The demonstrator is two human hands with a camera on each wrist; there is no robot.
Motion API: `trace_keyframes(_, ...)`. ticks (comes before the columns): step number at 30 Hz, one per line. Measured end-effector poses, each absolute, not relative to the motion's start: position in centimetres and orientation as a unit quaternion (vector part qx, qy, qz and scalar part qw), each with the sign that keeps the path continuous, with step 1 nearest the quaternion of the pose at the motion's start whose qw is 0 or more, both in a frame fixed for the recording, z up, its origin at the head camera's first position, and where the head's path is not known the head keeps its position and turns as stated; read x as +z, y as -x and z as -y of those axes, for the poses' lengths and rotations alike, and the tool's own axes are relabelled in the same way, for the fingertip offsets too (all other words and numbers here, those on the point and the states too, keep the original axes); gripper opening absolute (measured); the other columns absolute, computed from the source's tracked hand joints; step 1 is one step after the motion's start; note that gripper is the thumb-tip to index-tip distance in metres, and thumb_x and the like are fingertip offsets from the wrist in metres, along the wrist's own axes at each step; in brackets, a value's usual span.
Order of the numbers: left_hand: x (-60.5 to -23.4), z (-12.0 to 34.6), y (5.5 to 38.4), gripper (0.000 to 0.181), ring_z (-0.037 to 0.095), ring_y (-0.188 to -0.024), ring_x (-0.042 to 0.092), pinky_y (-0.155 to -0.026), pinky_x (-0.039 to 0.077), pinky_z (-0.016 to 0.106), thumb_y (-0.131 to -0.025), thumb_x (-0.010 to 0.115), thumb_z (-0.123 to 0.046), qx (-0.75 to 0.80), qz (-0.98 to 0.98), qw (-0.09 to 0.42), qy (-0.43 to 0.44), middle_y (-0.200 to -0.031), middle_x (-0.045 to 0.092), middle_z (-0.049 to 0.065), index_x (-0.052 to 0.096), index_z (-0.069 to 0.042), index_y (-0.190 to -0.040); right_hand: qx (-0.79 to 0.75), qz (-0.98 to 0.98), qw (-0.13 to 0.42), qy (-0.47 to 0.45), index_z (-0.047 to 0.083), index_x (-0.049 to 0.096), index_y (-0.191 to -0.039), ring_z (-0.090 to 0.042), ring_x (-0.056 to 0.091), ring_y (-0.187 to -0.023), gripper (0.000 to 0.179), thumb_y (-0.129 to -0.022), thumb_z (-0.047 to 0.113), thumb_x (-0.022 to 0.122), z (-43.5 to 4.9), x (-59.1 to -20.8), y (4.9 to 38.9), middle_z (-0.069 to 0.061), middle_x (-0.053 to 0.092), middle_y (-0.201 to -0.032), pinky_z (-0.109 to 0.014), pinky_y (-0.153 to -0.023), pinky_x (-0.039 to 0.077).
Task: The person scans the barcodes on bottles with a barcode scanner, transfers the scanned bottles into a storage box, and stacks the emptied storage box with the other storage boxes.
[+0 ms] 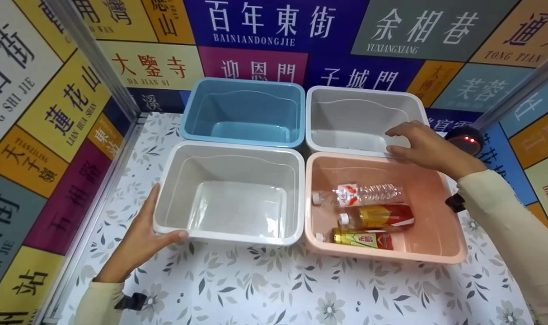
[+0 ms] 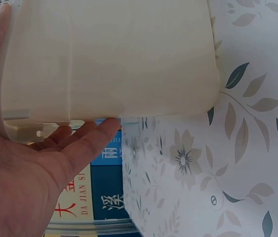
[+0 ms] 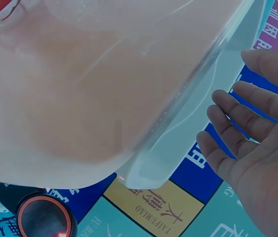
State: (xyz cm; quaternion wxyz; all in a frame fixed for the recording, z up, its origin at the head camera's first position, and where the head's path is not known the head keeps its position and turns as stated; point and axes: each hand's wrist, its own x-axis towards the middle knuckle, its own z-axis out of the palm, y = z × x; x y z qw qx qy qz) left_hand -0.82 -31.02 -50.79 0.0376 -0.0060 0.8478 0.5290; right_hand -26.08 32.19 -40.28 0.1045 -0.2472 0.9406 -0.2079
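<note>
**Q:** How do your hands stand?
**A:** Your left hand is spread across the near-left corner of the white bin, thumb at the front, fingers along the side. Your right hand is loosely spread above the border of the grey bin and the pink bin; it holds nothing and, in its wrist view, appears apart from both.

**Q:** Where is the white bin?
**A:** Front left, upright, left of the pink bin. The blue bin stands behind it.

**Q:** What makes the step sound?
**A:** The step appears to be steadying or squaring the bins. Press the corner evenly with thumb and fingers; uneven force may twist the bin. Push low and level, since pressure on the rim alone could tip it.

**Q:** What needs care on the right?
**A:** Move the pink bin gently: the clear bottle and the amber bottle lie on their sides and could roll. Allow your right forearm clearance from the black device.
</note>
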Motion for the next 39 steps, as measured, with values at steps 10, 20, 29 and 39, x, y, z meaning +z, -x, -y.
trace_keyframes(10,-50.7,31.0,0.8,0.135,0.044,-0.144,0.045,-0.117,0.038,0.076,-0.087,0.097,-0.024,0.52,-0.853,0.042,0.012,-0.181,0.019,0.018,-0.002,-0.032,-0.179,-0.195,-0.943,0.105,0.25,-0.001,0.066,-0.147,-0.044,0.051,-0.138,0.048,-0.105,0.02,0.078,-31.7,-39.9,24.8,-0.025,0.062,-0.149,-0.074,-0.114,0.044)
trace_keyframes(20,-50.6,31.0,0.9,0.137,0.044,-0.142,0.045,-0.117,0.038,0.074,-0.086,0.098,-0.026,0.517,-0.855,0.042,0.017,-0.181,0.019,0.02,-0.003,-0.031,-0.179,-0.191,-0.934,0.074,0.293,-0.001,0.069,-0.143,-0.044,0.053,-0.141,0.043,-0.105,0.019,0.077,-30.9,-39.4,23.3,-0.023,0.066,-0.146,-0.071,-0.115,0.046)
trace_keyframes(29,-50.7,30.9,0.9,0.137,0.044,-0.143,0.044,-0.118,0.036,0.075,-0.086,0.097,-0.024,0.518,-0.855,0.04,0.013,-0.181,0.019,0.02,-0.003,-0.03,-0.179,-0.19,-0.931,0.072,0.302,0.001,0.07,-0.142,-0.042,0.055,-0.139,0.041,-0.106,0.019,0.077,-30.4,-39.3,22.3,-0.022,0.067,-0.145,-0.07,-0.114,0.047)
trace_keyframes(39,-50.6,30.9,0.8,0.136,0.042,-0.141,0.046,-0.117,0.037,0.074,-0.086,0.097,-0.022,0.527,-0.849,0.041,0.01,-0.179,0.023,0.019,-0.002,-0.032,-0.179,-0.18,-0.919,0.044,0.347,-0.002,0.073,-0.134,-0.039,0.058,-0.132,0.035,-0.104,0.014,0.078,-29.3,-39.9,21.3,-0.02,0.071,-0.135,-0.067,-0.113,0.05)
